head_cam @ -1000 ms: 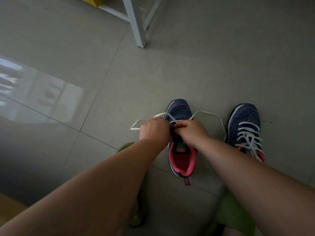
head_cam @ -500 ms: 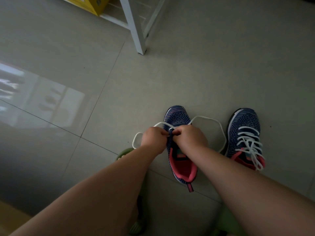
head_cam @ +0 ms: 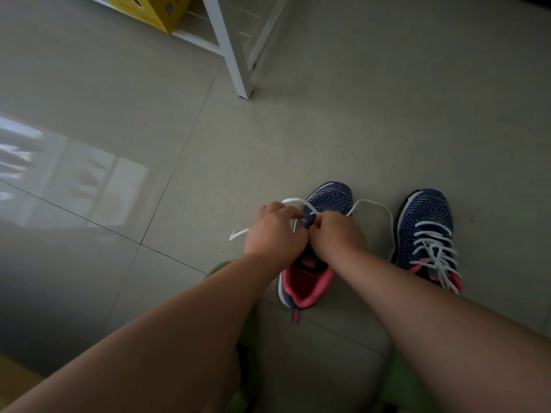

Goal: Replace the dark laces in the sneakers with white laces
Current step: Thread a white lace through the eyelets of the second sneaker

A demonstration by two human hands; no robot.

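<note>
Working at the toe end of the unlaced sneaker (head_cam: 323, 201) on the floor, I keep both hands close together over its lowest eyelets. My left hand (head_cam: 272, 232) and right hand (head_cam: 338, 234) each pinch the white lace (head_cam: 374, 202). Compared with a second ago, the left free end is shorter and the right loop is wider, so I judge the lace is sliding through. The second sneaker (head_cam: 426, 228), beside it, already carries white lacing.

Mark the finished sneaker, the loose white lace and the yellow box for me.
finished sneaker (head_cam: 425, 216), head view, on its knit toe
loose white lace (head_cam: 384, 207), head view, on the loop right of the hands
yellow box (head_cam: 155, 10), head view, on its front face
</note>
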